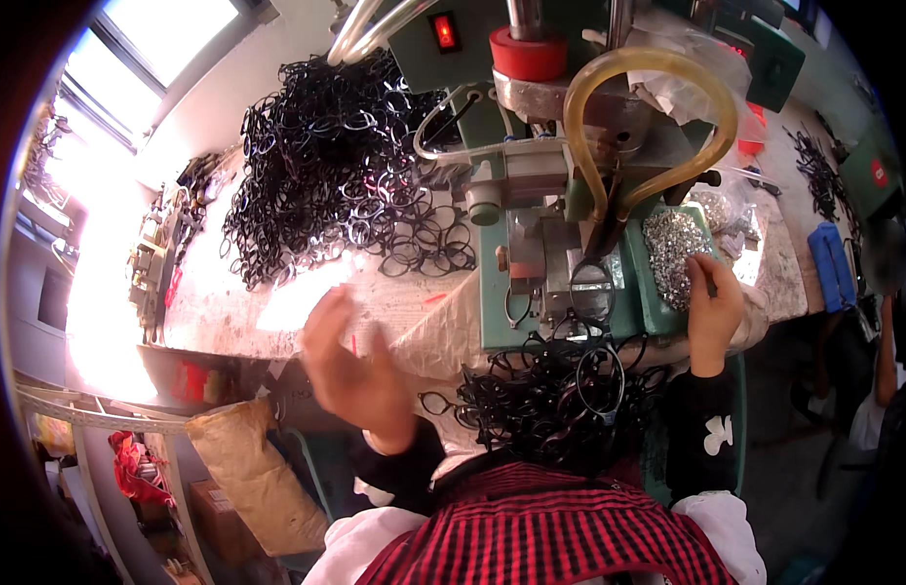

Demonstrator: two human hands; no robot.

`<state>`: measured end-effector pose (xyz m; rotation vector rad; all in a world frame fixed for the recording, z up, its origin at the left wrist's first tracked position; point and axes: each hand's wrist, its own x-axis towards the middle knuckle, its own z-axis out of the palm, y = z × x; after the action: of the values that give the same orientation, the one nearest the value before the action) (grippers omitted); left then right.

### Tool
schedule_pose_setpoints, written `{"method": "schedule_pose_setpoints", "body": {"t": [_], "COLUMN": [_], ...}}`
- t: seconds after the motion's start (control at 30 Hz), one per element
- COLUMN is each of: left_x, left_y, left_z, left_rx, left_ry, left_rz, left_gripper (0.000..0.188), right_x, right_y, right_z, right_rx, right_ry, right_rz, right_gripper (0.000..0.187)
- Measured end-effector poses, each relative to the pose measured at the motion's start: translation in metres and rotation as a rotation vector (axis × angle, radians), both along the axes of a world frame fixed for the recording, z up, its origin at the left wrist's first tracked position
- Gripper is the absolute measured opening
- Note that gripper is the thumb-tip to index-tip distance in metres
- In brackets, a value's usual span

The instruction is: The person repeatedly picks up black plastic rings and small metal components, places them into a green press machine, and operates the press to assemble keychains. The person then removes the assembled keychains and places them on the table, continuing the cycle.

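My left hand (355, 366), blurred by motion, is raised over the table's front edge, thumb apart from the fingers and nothing visible in it. At the right, my right hand (714, 302) has thumb and fingers pinched together over a green tray (664, 320) of small silvery metal parts (674, 255); whatever is between the fingertips is too small to make out. Between the hands, a dark eyeglass frame (620, 385) hangs upright below the front of a green bench machine (492, 317). Many black eyeglass frames (521, 414) lie heaped on my lap side, beneath it.
A large mound of black eyeglass frames (326, 166) covers the table's left back. A looped yellowish hose (728, 107) arches over the machine. Right of the tray sit a plastic bag of metal parts (721, 210) and a blue bundle (831, 265). A brown sack (263, 478) stands lower left.
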<state>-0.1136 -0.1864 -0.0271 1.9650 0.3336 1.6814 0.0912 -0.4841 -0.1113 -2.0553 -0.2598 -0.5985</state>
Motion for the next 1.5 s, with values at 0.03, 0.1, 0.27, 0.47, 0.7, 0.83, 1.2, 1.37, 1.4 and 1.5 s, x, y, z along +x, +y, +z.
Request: {"method": "schedule_pose_setpoints", "body": {"t": [0.03,0.1,0.27,0.47,0.7,0.83,1.2,1.37,1.4,1.5], "left_x": [-0.007,-0.002,0.074,0.156,0.156,0.168,0.082,0.049,0.046,0.047], "left_y": [0.026,0.071,0.124,0.154,0.218,0.227,0.111,0.068,0.056,0.043], "left_z": [0.007,0.012,-0.007,-0.084,0.007,0.064,-0.013,-0.058,-0.057,-0.034], "left_rx": [-0.130,-0.044,0.343,0.592,-0.322,-0.566,-0.507,-0.807,-0.897,-0.783], "left_ry": [-0.055,0.113,0.546,1.035,1.168,1.392,0.910,0.577,0.499,0.240], "left_rz": [0.018,0.106,-0.047,0.130,-0.373,-0.425,-0.361,-0.519,-0.517,-0.684], "left_gripper": [0.023,0.015,0.006,0.026,0.013,0.007,0.020,0.041,0.036,0.026], "right_x": [0.000,-0.002,-0.011,-0.012,-0.030,-0.029,-0.029,-0.041,-0.044,-0.040], "right_y": [-0.004,0.001,0.024,0.016,-0.035,-0.029,0.072,0.086,0.086,0.090], "right_z": [-0.003,0.004,0.022,0.013,0.005,0.007,0.083,0.076,0.072,0.074], "right_rx": [-0.024,-0.042,-0.052,0.083,0.046,0.098,0.207,0.378,0.405,0.488], "right_ry": [-0.002,-0.023,-0.014,0.157,0.087,0.060,-0.084,0.083,0.120,0.186], "right_rz": [0.016,0.077,0.172,0.158,0.052,0.080,0.488,0.429,0.438,0.483], "right_gripper": [0.012,0.012,0.013,0.013,0.012,0.011,0.032,0.042,0.043,0.047]}}
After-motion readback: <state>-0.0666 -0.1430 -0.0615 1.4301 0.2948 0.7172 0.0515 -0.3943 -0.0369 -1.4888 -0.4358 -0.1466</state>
